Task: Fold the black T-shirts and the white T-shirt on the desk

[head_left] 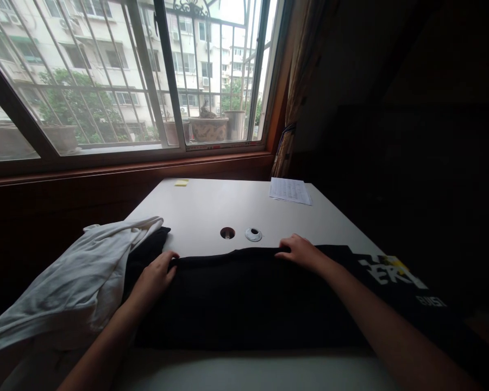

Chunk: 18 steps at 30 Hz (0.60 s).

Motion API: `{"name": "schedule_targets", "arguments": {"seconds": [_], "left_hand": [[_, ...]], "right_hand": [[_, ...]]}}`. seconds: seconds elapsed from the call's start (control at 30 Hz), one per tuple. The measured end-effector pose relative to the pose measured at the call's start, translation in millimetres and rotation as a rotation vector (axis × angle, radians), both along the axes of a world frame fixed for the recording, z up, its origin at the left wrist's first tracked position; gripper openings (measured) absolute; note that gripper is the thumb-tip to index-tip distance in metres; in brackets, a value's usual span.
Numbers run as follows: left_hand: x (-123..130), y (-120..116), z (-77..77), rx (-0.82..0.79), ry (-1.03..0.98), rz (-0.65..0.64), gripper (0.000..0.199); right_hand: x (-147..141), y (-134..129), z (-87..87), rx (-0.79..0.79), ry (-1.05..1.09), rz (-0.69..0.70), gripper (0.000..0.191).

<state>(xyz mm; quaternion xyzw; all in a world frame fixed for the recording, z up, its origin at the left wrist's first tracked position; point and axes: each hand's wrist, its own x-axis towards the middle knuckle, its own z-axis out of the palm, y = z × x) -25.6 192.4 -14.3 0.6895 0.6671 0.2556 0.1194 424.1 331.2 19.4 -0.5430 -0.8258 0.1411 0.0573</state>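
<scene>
A black garment [248, 304], maybe trousers, lies lengthwise across the near part of a white table [212, 206]. At its far left corner, my left hand [158, 271] is closed, thumb and fingers pinching the edge. Farther right along the same edge, my right hand [299, 252] also pinches the cloth. Between the two hands the far edge runs nearly straight. Past my right forearm lies dark cloth with white lettering [391, 274] and a yellow patch; I cannot tell whether it belongs to the same garment.
White clothing [77, 277] is heaped at the table's left side, over more dark cloth. Beyond the garment are a round cable hole [227, 233] and a loose round cover [253, 234]. Yellow sticky notes [181, 183] and printed papers [290, 190] lie near the barred window [212, 76].
</scene>
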Motion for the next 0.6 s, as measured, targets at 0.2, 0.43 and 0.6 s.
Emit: {"name": "schedule_targets", "arguments": {"seconds": [0.2, 0.43, 0.6], "left_hand": [[-0.5, 1.4, 0.8, -0.007, -0.002, 0.004, 0.025], [-4.5, 5.9, -4.6, 0.049, -0.02, 0.016, 0.029], [-7.6, 7.9, -6.3, 0.038, -0.032, 0.024, 0.036]], "right_hand": [[100.6, 10.5, -5.2, 0.117, -0.119, -0.063, 0.032], [177.6, 0.2, 3.5, -0.053, 0.257, -0.303, 0.034], [186.8, -20.6, 1.9, -0.259, 0.529, -0.606, 0.047]]}}
